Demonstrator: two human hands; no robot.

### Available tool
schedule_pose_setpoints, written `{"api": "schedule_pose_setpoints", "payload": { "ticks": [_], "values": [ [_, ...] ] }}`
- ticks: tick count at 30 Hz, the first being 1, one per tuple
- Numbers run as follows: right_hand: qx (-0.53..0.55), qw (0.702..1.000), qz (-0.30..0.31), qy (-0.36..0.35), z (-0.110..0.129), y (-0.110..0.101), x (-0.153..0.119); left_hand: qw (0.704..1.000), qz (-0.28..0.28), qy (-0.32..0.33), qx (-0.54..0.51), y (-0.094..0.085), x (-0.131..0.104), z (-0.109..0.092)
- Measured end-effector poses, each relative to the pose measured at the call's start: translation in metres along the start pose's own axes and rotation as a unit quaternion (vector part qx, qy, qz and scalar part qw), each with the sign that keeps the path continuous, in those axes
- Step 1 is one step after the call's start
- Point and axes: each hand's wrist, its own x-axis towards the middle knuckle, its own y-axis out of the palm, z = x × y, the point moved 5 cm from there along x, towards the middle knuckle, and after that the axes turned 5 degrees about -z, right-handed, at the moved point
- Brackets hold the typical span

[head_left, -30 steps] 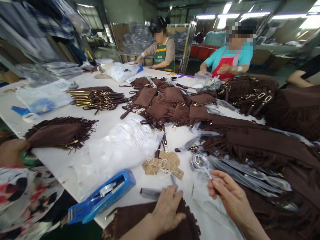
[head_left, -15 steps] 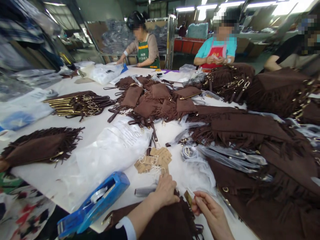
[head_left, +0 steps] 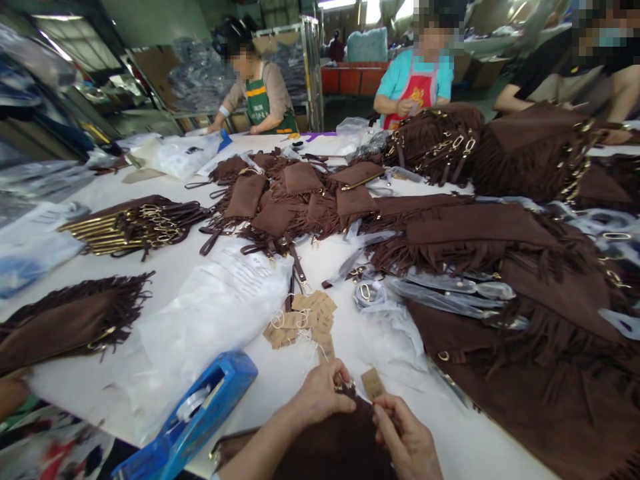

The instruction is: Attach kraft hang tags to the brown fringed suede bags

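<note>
A dark brown bag lies at the bottom centre, under both hands. My left hand is closed on its top corner, where small metal hardware shows between thumb and fingers. Just to the right, my right hand pinches a white string whose other end runs to that corner. A kraft paper tag sits just above the right fingertips. Beyond the hands lies a pile of similar tags with white strings.
A blue tape dispenser stands left of the bag, near a white plastic bag. Brown fringed pouches are heaped mid-table, with larger fringed bags at right. Other people stand across the table; another person's hand shows at left.
My left hand has moved from near the tag pile down to the bag's corner. My right hand is slightly lower. The tag now shows more fully above it. The view has shifted right.
</note>
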Motion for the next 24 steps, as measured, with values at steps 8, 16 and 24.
{"api": "schedule_pose_setpoints", "payload": {
  "ticks": [8,16,24],
  "values": [
    [-0.042,0.998,0.003,-0.040,-0.002,-0.005,-0.002,0.999,0.034,-0.006,-0.020,0.003,-0.015,0.000],
    [-0.146,0.972,-0.038,-0.178,0.011,-0.009,-0.008,0.995,0.085,0.022,-0.049,0.005,-0.026,-0.009],
    [-0.267,0.884,-0.007,-0.384,0.030,-0.007,-0.010,0.996,0.029,0.069,0.048,0.004,-0.034,-0.020]
  ]
}}
